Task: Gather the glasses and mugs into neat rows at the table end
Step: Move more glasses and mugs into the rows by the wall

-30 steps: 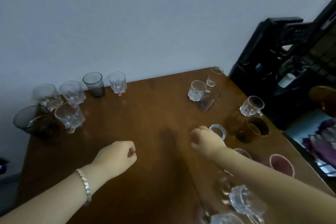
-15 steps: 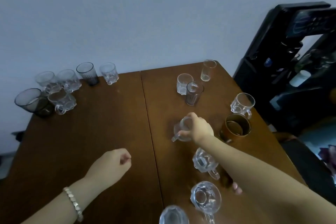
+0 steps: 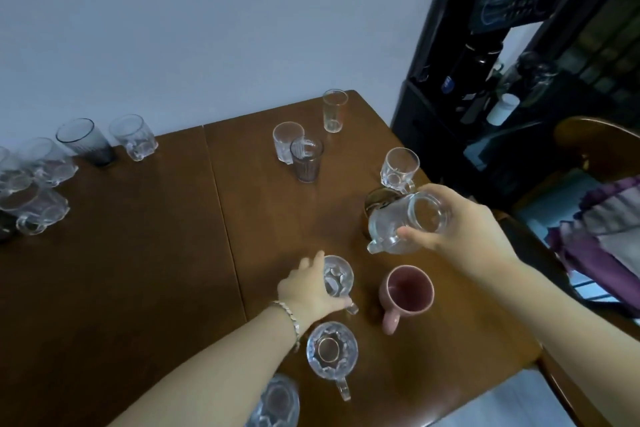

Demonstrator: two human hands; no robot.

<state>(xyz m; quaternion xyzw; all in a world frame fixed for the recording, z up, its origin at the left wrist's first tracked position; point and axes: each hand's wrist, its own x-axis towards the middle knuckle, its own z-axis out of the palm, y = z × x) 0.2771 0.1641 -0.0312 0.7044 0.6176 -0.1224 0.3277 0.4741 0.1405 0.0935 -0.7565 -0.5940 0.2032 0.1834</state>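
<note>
My right hand (image 3: 460,229) holds a clear glass mug (image 3: 405,224) tilted in the air above the brown wooden table (image 3: 138,288), in front of a dark amber mug (image 3: 375,199). My left hand (image 3: 308,291) wraps around another clear glass mug (image 3: 337,276) standing on the table. A pink ceramic mug (image 3: 407,291) stands to its right. A cut-glass mug (image 3: 331,350) and another clear one (image 3: 277,402) sit near me. A group of glasses and mugs (image 3: 45,170) stands at the far left end.
Farther back stand a ribbed dark tumbler (image 3: 306,159), a clear glass (image 3: 285,140), a tall narrow glass (image 3: 334,111) and a clear handled mug (image 3: 398,168). A black water dispenser (image 3: 485,55) stands beyond the table's right edge, and a chair (image 3: 602,146) sits at the right.
My right hand lifted its glass mug off the table and carried it right, tilted. My left hand went from a loose fist to a grip on a standing glass mug.
</note>
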